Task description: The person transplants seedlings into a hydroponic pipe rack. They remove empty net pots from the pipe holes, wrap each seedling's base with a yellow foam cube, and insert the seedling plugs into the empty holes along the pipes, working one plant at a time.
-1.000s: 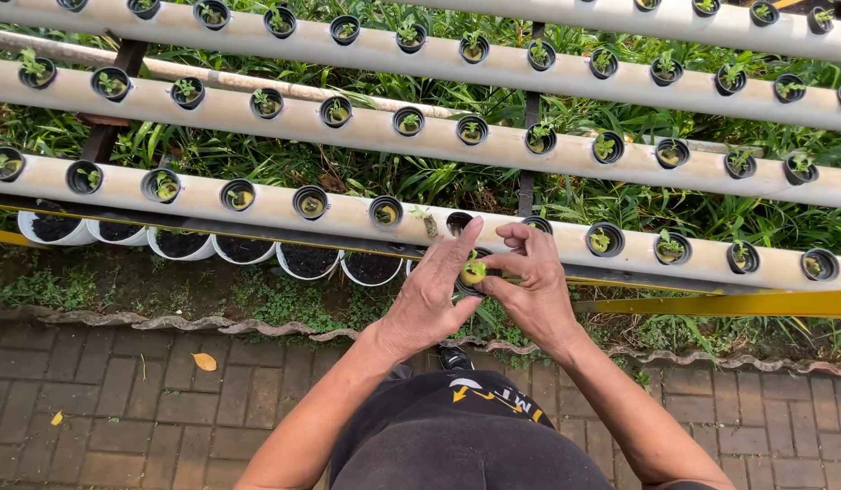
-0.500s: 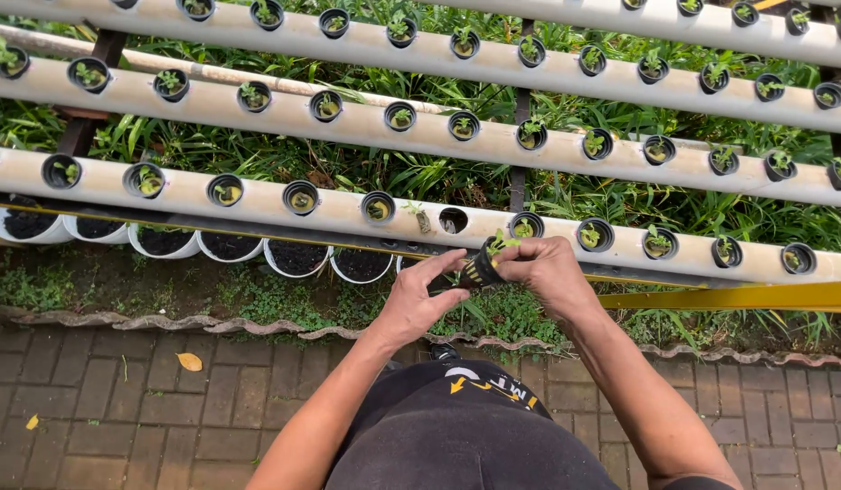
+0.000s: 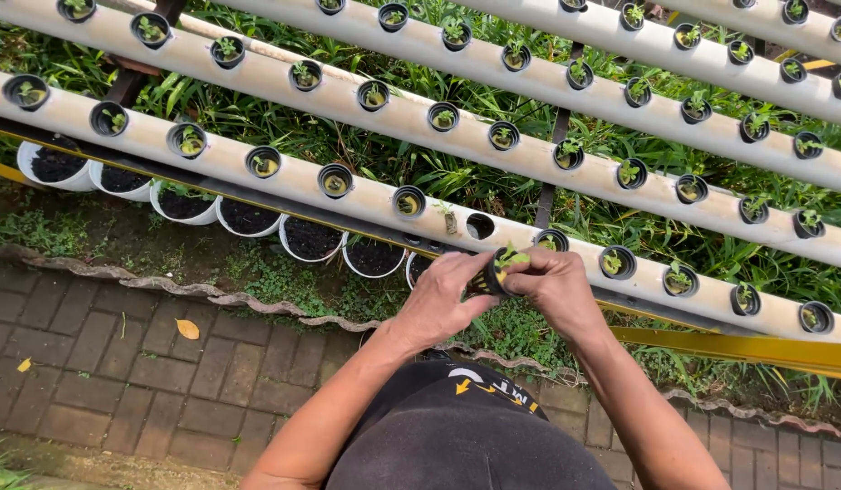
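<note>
Head view shows both hands, left hand (image 3: 443, 299) and right hand (image 3: 552, 286), now gripping the small black net pot with a green seedling (image 3: 502, 268) (earlier steadied lower), lifted just near the empty hole (image 3: 480, 226) in the white plastic pipe (image 3: 284, 177).

Both forearms are bare from the elbow down, with no sleeves, gloves, watch or rings in view. The left hand (image 3: 447, 304) and right hand (image 3: 555, 292) show short nails. Below them is a black garment (image 3: 457, 436), smooth and rounded, bearing a small yellow arrow mark and white lettering near its upper edge.
</note>
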